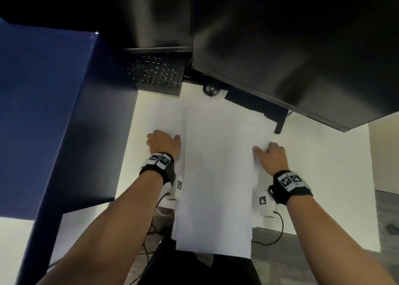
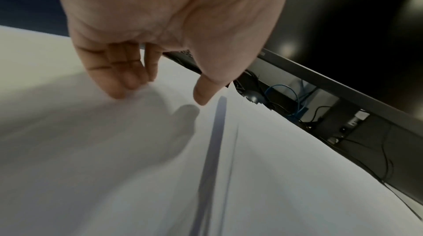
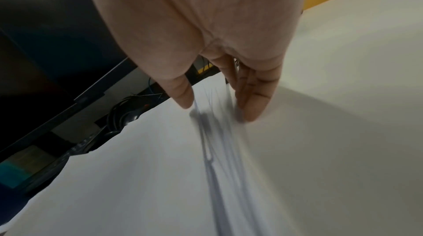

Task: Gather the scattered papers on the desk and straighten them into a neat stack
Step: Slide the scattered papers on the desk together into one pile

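Several white papers (image 1: 216,165) lie overlapped in the middle of the white desk (image 1: 323,176); their near ends hang over its front edge. My left hand (image 1: 164,141) rests flat on a sheet (image 1: 164,118) that sticks out at the left of the pile. In the left wrist view the left hand (image 2: 160,95) has straight fingertips (image 2: 121,93) touching paper, its thumb just left of a sheet edge (image 2: 215,140). My right hand (image 1: 269,155) is at the pile's right side. The right wrist view shows the right hand (image 3: 217,108) with thumb on top and straight fingers beside several fanned sheet edges (image 3: 217,149).
A black keyboard (image 1: 155,75) and a black mouse (image 1: 210,89) lie beyond the papers. A large dark monitor (image 1: 280,47) overhangs the back right, its stand foot (image 1: 278,122) near the papers' far right corner. A blue partition (image 1: 43,111) bounds the desk's left side.
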A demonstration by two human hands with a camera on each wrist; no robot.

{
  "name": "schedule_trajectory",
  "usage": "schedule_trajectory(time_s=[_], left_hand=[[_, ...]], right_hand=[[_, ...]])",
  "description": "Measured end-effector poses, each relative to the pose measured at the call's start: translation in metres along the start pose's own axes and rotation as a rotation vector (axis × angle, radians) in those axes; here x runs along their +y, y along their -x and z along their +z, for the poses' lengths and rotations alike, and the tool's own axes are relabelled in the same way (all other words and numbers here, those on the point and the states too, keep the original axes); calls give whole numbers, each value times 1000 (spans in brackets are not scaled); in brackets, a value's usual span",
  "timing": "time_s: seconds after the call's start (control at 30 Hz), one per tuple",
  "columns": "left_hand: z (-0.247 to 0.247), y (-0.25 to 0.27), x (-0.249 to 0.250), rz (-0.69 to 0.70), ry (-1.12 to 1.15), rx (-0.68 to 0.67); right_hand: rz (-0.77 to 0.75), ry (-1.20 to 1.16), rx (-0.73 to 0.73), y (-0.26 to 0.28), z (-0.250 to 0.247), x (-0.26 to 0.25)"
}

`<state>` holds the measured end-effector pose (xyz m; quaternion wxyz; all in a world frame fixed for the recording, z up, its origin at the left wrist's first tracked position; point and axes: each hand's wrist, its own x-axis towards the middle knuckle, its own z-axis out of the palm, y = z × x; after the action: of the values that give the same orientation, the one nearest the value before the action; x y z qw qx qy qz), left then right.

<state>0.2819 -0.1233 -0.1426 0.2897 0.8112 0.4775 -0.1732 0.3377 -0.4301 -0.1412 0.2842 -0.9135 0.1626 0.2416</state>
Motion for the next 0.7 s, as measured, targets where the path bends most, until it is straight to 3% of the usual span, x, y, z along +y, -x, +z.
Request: schedule_trajectory(time_s=[0.1,0.17,0.23,0.33,0.43,0.53,0.7], left_hand=[[10,-8,10,127,-18,-82],[18,0,19,246,-36,-80],[20,6,23,281,-52,-58],[6,0,8,106,-57,96],[-10,-18,-15,-90,101,195],[-15,-33,-19,-86,266,118],[-18,-27,-5,61,341,95]], right_hand=[[-50,4,-12,-13,15,-18],[-80,17,-29,-12,23,-27],[-71,-12,-40,-9,24,-27],[-58,-53,-2,-11,18,-8],[-55,-80,63,-14,12,4],[-112,-90,64,-13,15,-5],[-184,-103,33,-15,32,-28]])
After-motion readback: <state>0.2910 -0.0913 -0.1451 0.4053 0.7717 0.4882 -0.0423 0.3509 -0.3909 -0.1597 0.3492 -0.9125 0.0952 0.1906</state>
